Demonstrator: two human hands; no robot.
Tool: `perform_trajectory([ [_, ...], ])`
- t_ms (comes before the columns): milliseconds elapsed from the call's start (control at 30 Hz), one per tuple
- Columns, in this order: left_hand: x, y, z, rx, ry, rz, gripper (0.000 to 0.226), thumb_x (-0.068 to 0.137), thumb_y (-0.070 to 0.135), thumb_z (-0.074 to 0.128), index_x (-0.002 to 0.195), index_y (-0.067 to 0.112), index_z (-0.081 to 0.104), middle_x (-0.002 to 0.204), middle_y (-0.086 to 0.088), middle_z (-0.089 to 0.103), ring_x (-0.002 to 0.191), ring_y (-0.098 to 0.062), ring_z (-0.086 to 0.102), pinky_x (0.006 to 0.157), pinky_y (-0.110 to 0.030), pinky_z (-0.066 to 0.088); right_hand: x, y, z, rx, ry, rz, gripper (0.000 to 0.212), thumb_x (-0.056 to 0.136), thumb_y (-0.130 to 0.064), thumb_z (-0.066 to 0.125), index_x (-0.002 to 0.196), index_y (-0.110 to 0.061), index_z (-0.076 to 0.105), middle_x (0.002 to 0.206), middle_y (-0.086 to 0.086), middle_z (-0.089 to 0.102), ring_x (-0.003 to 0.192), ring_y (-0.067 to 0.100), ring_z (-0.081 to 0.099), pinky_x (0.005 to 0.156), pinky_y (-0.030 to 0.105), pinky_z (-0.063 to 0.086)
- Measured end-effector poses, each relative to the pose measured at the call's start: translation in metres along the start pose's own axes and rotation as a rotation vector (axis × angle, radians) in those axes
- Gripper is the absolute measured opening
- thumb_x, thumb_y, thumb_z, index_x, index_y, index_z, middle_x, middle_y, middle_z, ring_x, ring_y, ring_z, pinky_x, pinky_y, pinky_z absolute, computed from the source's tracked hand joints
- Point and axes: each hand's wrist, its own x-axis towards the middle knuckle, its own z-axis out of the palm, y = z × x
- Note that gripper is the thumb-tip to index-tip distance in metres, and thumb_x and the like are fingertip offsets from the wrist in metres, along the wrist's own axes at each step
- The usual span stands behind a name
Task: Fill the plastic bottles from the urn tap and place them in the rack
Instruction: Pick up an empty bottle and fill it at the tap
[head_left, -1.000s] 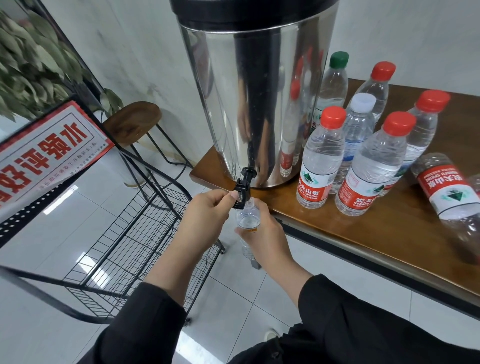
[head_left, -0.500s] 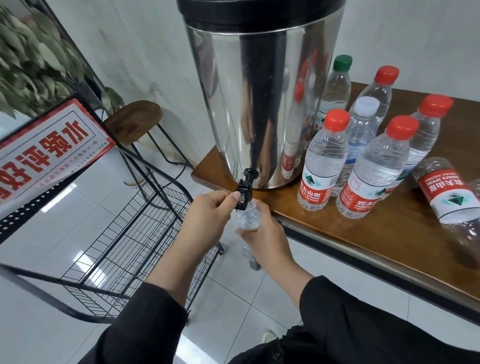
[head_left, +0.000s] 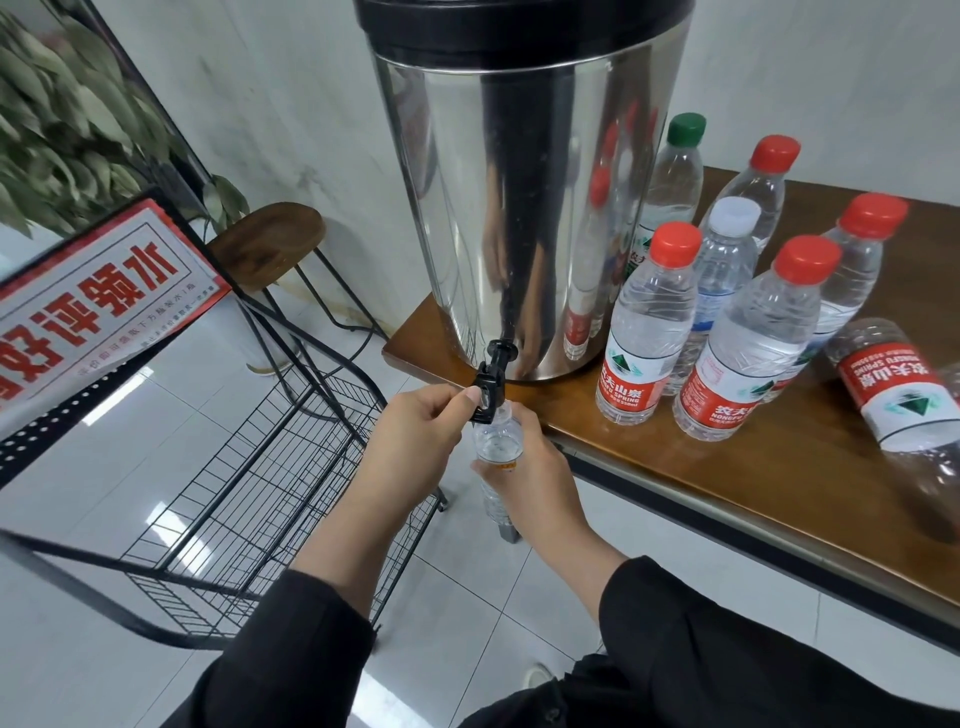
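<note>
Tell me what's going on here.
A person is filling an uncapped plastic bottle at the steel urn. The right hand grips the bottle under the black tap, while the left hand pinches the tap lever. Six capped bottles stand on the wooden table; the wire rack alongside holds no bottles where visible.

Urn (head_left: 524, 208), upper centre: mirror-bright steel, black lid band, black tap (head_left: 489, 387). Table (head_left: 779, 467), right: brown wood grain. Bottles (head_left: 737, 291) on it: clear, four red caps, one green, one white; labels red and white with a green mark. Rack (head_left: 249, 467), lower left: black wire grid. Sign (head_left: 98, 296), left: white with red characters and red border. Leaves (head_left: 62, 119), upper left: dull green. Stool (head_left: 265, 244): dark brown seat. Sleeves (head_left: 727, 649), bottom: black. Floor (head_left: 467, 597): glossy white tiles.
</note>
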Motion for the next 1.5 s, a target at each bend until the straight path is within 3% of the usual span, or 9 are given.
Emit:
perform_trajectory([
  [333, -0.0006, 0.0002, 0.0006, -0.002, -0.007, -0.001, 0.049, 0.102, 0.038, 0.059, 0.070, 0.002, 0.049, 0.055, 0.003, 0.037, 0.044, -0.005, 0.029, 0.047, -0.024, 0.023, 0.0002, 0.0000, -0.0004, -0.026, -0.003, -0.007, 0.081, 0.083, -0.036, 0.080, 0.147, -0.038, 0.030, 0.140, -0.008, 0.053, 0.125, 0.011, 0.054, 0.072, 0.002, 0.036],
  [467, -0.0013, 0.0007, -0.0002, -0.006, -0.007, 0.007, 0.050, 0.102, 0.038, 0.059, 0.077, -0.005, 0.053, 0.058, 0.000, 0.037, 0.045, -0.006, 0.029, 0.047, -0.022, 0.023, -0.0005, -0.0001, 0.0004, -0.039, -0.003, -0.014, 0.082, 0.083, -0.037, 0.080, 0.148, -0.037, 0.030, 0.141, -0.007, 0.053, 0.127, 0.012, 0.054, 0.080, 0.011, 0.042],
  [667, -0.0022, 0.0011, -0.0004, 0.018, 0.002, 0.011, 0.051, 0.102, 0.038, 0.058, 0.072, -0.002, 0.046, 0.057, 0.002, 0.035, 0.044, -0.007, 0.025, 0.044, -0.021, 0.021, -0.0006, 0.0000, 0.0000, -0.039, 0.000, -0.019, 0.082, 0.083, -0.037, 0.080, 0.147, -0.037, 0.030, 0.140, -0.008, 0.053, 0.126, 0.012, 0.054, 0.080, 0.011, 0.043],
  [1033, -0.0040, 0.0030, -0.0007, -0.006, -0.006, -0.005, 0.047, 0.102, 0.037, 0.059, 0.063, 0.016, 0.044, 0.054, 0.006, 0.032, 0.043, -0.005, 0.024, 0.043, -0.019, 0.020, -0.0014, 0.0011, -0.0005, -0.048, 0.005, -0.035, 0.081, 0.083, -0.036, 0.080, 0.147, -0.037, 0.030, 0.139, -0.008, 0.054, 0.126, 0.011, 0.055, 0.080, 0.010, 0.041],
  [1167, -0.0049, 0.0038, -0.0012, 0.002, -0.011, -0.005, 0.050, 0.102, 0.038, 0.058, 0.065, 0.008, 0.043, 0.059, -0.001, 0.032, 0.045, -0.007, 0.024, 0.047, -0.024, 0.022, -0.0012, 0.0009, -0.0006, -0.048, 0.000, -0.029, 0.082, 0.083, -0.037, 0.080, 0.148, -0.038, 0.029, 0.140, -0.009, 0.053, 0.127, 0.012, 0.054, 0.081, 0.012, 0.042],
  [1267, -0.0052, 0.0047, -0.0013, 0.008, -0.008, -0.001, 0.048, 0.102, 0.038, 0.058, 0.064, 0.013, 0.045, 0.058, 0.000, 0.033, 0.044, -0.006, 0.025, 0.047, -0.023, 0.022, -0.0012, 0.0005, -0.0014, -0.047, -0.007, -0.026, 0.082, 0.083, -0.036, 0.080, 0.148, -0.038, 0.029, 0.141, -0.009, 0.053, 0.128, 0.012, 0.054, 0.079, 0.011, 0.041],
  [1500, -0.0050, 0.0036, -0.0013, 0.017, -0.001, -0.002, 0.050, 0.102, 0.039, 0.058, 0.069, 0.004, 0.046, 0.058, 0.002, 0.032, 0.045, -0.008, 0.023, 0.046, -0.022, 0.021, -0.0010, 0.0007, -0.0009, -0.047, -0.006, -0.026, 0.081, 0.083, -0.037, 0.080, 0.147, -0.039, 0.029, 0.140, -0.009, 0.053, 0.126, 0.012, 0.054, 0.080, 0.013, 0.043],
])
